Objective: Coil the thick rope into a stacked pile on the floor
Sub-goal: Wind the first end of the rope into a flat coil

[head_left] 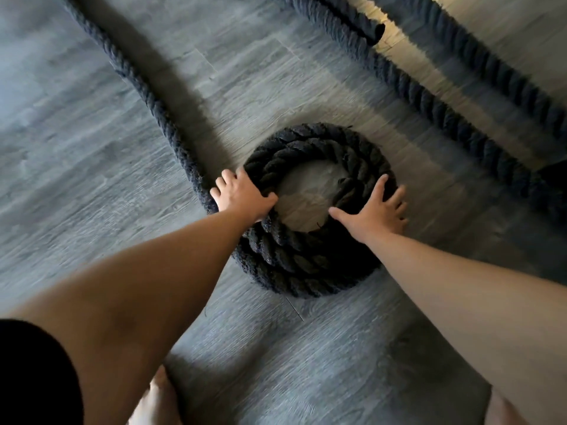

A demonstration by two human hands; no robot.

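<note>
Rope coil (306,262) is stacked on floor (92,179), mid-view. Its left side is gripped by left hand (242,196); right hand (376,210) is laid flat on its right side. Loose run (144,93) is led off from coil's left edge toward far left. Two further runs (460,118) are laid behind and right, well apart.

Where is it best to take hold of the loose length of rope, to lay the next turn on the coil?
Probably just beyond the left hand, where the loose length meets the coil. Come from above and wrap the fingers across it: it lies flat and straight on the floor, thick, with bare floor on both sides.
</note>
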